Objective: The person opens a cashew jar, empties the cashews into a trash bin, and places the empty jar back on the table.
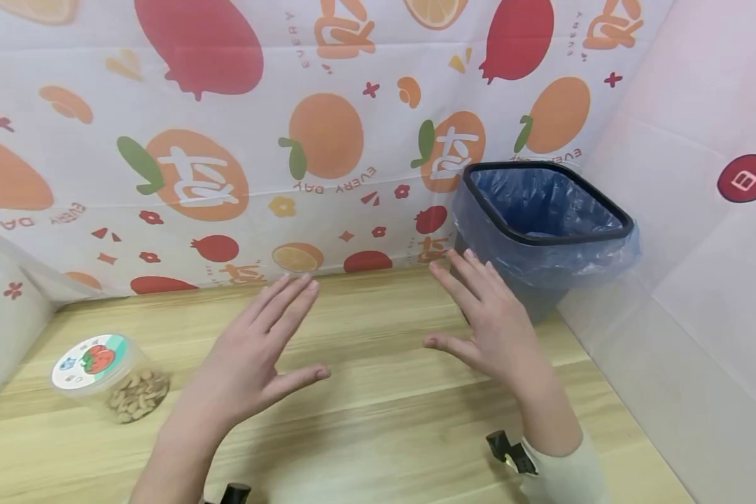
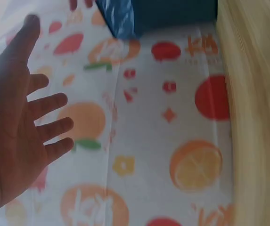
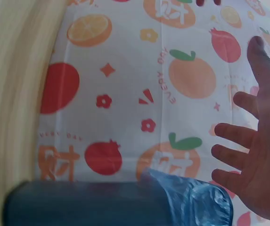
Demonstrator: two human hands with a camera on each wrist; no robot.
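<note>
My left hand (image 1: 248,364) is held over the wooden table with its fingers straight and thumb spread, holding nothing. The right hand (image 1: 494,322) mirrors it, fingers extended toward the back, also with nothing in it. Beyond the right fingertips stands a dark bin (image 1: 544,297) lined with a translucent blue bag (image 1: 542,259); a black rim ring (image 1: 561,240) keeps the bag in place. To the left of my left hand sits a clear plastic jar (image 1: 116,381) of nuts, its white lid (image 1: 91,362) printed with a strawberry. In both wrist views the palms and spread fingers show bare.
A light wood-grain table (image 1: 353,434) lies beneath the hands. Behind it hangs a white sheet (image 1: 258,119) printed with fruit. A pale wall panel (image 1: 699,280) closes the right side, near the bin. Another white panel (image 1: 3,280) stands at the left edge.
</note>
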